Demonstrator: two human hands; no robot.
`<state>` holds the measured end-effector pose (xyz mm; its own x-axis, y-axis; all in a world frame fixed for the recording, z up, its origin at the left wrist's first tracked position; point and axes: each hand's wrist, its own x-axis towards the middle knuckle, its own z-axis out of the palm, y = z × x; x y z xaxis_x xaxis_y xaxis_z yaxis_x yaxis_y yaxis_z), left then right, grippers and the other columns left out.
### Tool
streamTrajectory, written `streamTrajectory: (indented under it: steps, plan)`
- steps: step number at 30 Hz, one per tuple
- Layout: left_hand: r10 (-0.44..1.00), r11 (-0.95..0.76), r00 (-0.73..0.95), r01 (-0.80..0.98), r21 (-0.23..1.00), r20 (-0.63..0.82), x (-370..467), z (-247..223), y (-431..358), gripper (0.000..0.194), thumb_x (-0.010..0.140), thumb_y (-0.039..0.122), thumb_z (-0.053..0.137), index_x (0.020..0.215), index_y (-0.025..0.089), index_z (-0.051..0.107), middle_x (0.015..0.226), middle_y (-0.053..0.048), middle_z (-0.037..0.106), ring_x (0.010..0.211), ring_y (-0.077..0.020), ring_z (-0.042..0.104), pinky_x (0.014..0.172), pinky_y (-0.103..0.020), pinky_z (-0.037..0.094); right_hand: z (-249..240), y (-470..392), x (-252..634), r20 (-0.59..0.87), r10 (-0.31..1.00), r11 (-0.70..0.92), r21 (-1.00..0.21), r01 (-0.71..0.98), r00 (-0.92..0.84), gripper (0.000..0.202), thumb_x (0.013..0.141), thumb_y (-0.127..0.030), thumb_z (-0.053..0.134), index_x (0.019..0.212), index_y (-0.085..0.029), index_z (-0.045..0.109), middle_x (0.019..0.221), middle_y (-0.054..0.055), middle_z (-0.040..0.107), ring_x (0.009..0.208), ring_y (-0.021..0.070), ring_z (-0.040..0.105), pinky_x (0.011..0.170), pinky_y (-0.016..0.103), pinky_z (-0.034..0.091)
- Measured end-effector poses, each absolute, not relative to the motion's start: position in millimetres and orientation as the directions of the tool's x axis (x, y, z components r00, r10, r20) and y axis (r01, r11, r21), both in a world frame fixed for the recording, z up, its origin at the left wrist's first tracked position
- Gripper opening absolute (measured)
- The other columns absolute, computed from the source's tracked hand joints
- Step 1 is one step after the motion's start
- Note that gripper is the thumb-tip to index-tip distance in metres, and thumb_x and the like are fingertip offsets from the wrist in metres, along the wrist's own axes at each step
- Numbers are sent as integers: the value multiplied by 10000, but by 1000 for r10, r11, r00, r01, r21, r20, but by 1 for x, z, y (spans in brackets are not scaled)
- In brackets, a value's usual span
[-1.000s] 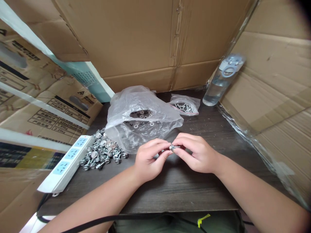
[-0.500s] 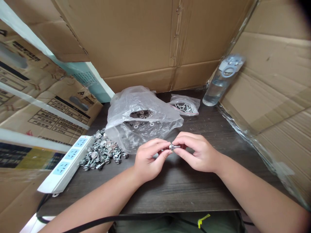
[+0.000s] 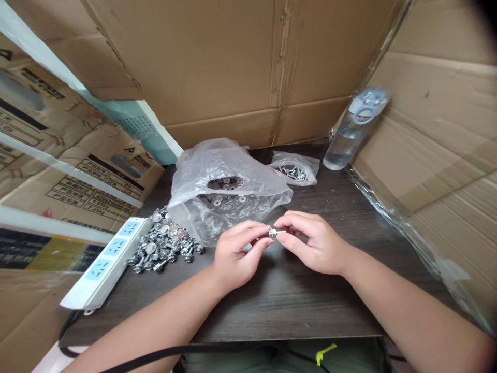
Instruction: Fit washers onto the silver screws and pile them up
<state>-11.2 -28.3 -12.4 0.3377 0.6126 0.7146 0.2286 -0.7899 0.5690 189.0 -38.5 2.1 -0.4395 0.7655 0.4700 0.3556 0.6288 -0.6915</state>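
Note:
A small silver bolt (image 3: 273, 234) lies sideways between my two hands, above the dark table. My left hand (image 3: 241, 254) pinches its head end between thumb and forefinger. From the other side, the thumb and fingers of my right hand (image 3: 312, 242) close on its shank end. Left of my hands is a pile of silver bolts (image 3: 165, 241). Behind them lies a translucent plastic bag (image 3: 229, 166) with washers (image 3: 243, 199) showing inside. Farther back, a small clear bag (image 3: 297, 168) holds small screws.
A white power strip (image 3: 108, 261) borders the bolt pile on the left. A clear water bottle (image 3: 349, 132) stands at the back right. Cardboard walls (image 3: 225, 67) enclose the dark table (image 3: 310, 316). A black cable (image 3: 155, 356) crosses the front.
The bolt has turned slightly and moved a little left and up between my fingers. My right hand's fingers have shifted slightly with it.

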Motion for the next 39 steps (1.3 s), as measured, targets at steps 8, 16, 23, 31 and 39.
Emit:
streamTrajectory:
  steps: [8,16,23,31,39]
  plan:
    - [581,-813,352,229,535,733,-11,-12,-29,193,789,83,693,969,145,722,850,-67,728,736,-103,692,661,-173,564,-1,-40,185,511,738,662,-676,324,-442,118,933,-194,548,932,-141,653,777,40,607,688,95,542,631,215,445]
    - [500,-866,401,256,430,767,-14,-12,-29,226,791,57,675,1002,131,706,888,-88,724,783,-108,689,713,-176,576,3,-45,181,332,858,457,-841,290,-392,180,934,-243,541,859,-123,652,743,31,591,622,74,543,567,185,442]
    - [550,-835,360,243,494,753,-13,-11,-29,192,785,64,696,958,145,706,851,-67,723,747,-93,682,678,-165,561,3,-46,182,341,852,458,-853,250,-397,183,943,-235,533,909,-117,669,736,20,578,595,57,559,570,173,466]
    - [586,-810,326,219,544,742,-12,-12,-30,165,769,50,711,915,126,718,830,-70,727,752,-93,688,700,-158,561,-1,-46,181,382,841,480,-854,203,-384,169,949,-208,526,947,-115,667,735,18,586,576,54,578,567,172,488]
    - [599,-800,317,226,555,735,-12,-12,-28,155,768,62,717,910,124,719,826,-65,725,744,-89,681,699,-158,555,0,-44,180,321,871,406,-897,175,-373,176,931,-253,558,960,-116,665,804,36,592,592,70,601,560,187,511]
